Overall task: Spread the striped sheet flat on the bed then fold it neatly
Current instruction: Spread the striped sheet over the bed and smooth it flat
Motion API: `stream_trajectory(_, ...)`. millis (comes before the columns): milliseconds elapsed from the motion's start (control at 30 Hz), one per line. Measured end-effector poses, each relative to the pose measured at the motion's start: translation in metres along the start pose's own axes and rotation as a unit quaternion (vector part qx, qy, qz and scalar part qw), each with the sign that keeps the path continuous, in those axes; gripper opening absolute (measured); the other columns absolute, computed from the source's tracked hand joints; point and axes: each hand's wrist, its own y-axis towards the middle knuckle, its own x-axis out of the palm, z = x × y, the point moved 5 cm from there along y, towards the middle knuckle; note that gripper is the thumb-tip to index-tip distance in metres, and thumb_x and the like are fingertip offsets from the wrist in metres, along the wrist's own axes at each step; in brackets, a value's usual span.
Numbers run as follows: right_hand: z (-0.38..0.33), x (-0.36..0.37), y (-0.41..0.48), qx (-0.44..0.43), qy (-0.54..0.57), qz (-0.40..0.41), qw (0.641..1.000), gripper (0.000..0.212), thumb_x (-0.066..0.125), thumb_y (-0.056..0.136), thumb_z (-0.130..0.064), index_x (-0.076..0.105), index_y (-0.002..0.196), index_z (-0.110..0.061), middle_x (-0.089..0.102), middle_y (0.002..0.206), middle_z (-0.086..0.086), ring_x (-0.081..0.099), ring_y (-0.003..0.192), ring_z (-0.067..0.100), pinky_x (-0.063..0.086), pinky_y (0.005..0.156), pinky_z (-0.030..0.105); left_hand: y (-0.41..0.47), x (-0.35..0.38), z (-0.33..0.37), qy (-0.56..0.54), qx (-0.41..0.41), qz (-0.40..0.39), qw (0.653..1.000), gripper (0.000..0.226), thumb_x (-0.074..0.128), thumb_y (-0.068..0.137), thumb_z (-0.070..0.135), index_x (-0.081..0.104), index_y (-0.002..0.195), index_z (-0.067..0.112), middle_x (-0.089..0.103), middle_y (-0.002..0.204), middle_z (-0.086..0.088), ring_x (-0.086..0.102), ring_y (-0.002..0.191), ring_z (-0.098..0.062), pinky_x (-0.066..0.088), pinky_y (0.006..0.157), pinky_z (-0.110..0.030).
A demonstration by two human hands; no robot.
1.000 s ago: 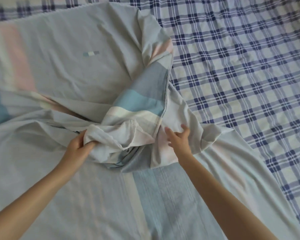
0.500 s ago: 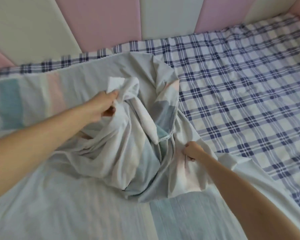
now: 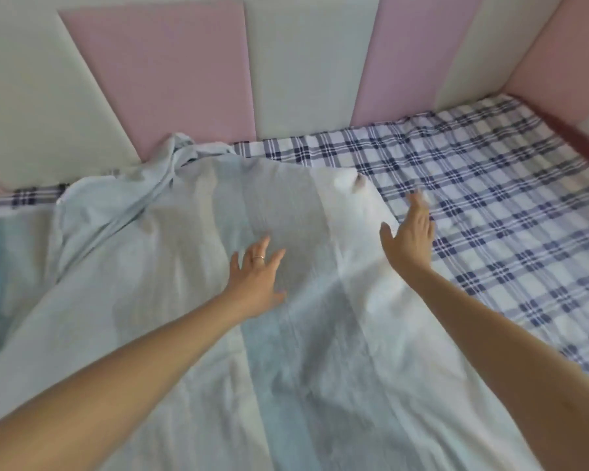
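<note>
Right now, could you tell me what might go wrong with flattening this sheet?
The pale striped cotton sheet is bunched at its far-left corner against the pink-and-cream padded wall; folding now would probably trap those wrinkles. Sweeping with the flat left hand and right hand could drag its right edge askew.

Pale blue, grey and white striped sheet (image 3: 272,205), navy-and-white plaid bedcover (image 3: 490,198), pink and cream wall panels (image 3: 170,79).

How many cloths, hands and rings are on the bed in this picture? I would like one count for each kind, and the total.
Cloths: 2, the striped sheet and the checked bed cover under it
Hands: 2, the left hand and the right hand, both with straight fingers
Rings: 1, the ring on the left hand
Total: 5
</note>
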Motion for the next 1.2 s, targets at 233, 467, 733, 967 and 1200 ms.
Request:
stream_trajectory(233, 0.076, 0.059, -0.188, -0.307, -0.219, -0.305, 0.874, 0.064, 0.046, 0.088, -0.041, 0.025, 0.145, -0.020, 0.025, 0.155, 0.010, 0.021, 0.144, 0.033, 0.017, 0.108, 0.067, -0.079, 0.141, 0.030, 0.146, 0.191, -0.067, 0.968, 0.090, 0.060, 0.081, 0.055, 0.011, 0.152, 0.030, -0.006, 0.159, -0.009, -0.017, 0.142, -0.032, -0.003, 0.107, -0.066)
stream_trajectory(467, 0.131, 0.065, -0.320, -0.676, -0.224, -0.437, 0.550, 0.062, 0.037, 0.087, -0.060, 0.030, 0.145, -0.038, 0.026, 0.156, -0.008, 0.024, 0.141, 0.029, 0.009, 0.105, 0.068, -0.111, 0.196, 0.009, 0.167, 0.210, -0.108, 0.957, 0.094, 0.053, 0.066, 0.075, 0.013, 0.146, 0.045, 0.005, 0.158, 0.004, -0.014, 0.143, -0.037, -0.001, 0.098, -0.074)
stream_trajectory(733, 0.154, 0.033, -0.131, 0.242, -0.282, -0.266, 0.889, 0.063, 0.028, 0.100, -0.042, -0.002, 0.153, -0.026, -0.003, 0.161, 0.000, -0.002, 0.147, 0.033, 0.002, 0.109, 0.069, -0.068, 0.138, -0.046, -0.008, -0.213, -0.157, 0.964, 0.084, 0.048, 0.090, 0.058, 0.002, 0.153, 0.027, -0.014, 0.159, -0.001, -0.004, 0.144, -0.040, 0.008, 0.106, -0.072)
stream_trajectory(967, 0.115, 0.042, -0.306, -0.410, -0.233, -0.440, 0.764, 0.063, 0.031, 0.091, -0.056, 0.016, 0.150, -0.038, 0.028, 0.156, -0.004, 0.027, 0.142, 0.033, 0.019, 0.100, 0.076, -0.144, 0.205, 0.038, -0.131, -0.170, -0.269, 0.939, 0.138, 0.062, 0.052, 0.083, -0.031, 0.141, 0.035, -0.043, 0.147, -0.001, -0.030, 0.139, -0.034, 0.004, 0.100, -0.075)
stream_trajectory(1200, 0.281, -0.042, -0.192, 0.324, -0.259, -0.289, 0.863, 0.088, 0.038, 0.088, -0.069, -0.010, 0.151, -0.032, -0.017, 0.158, -0.011, -0.009, 0.147, 0.025, 0.003, 0.110, 0.068, -0.145, 0.219, 0.044, -0.065, -0.204, -0.376, 0.902, 0.164, 0.068, 0.031, 0.086, -0.054, 0.122, 0.026, -0.067, 0.117, -0.006, -0.044, 0.128, -0.039, 0.001, 0.095, -0.079)
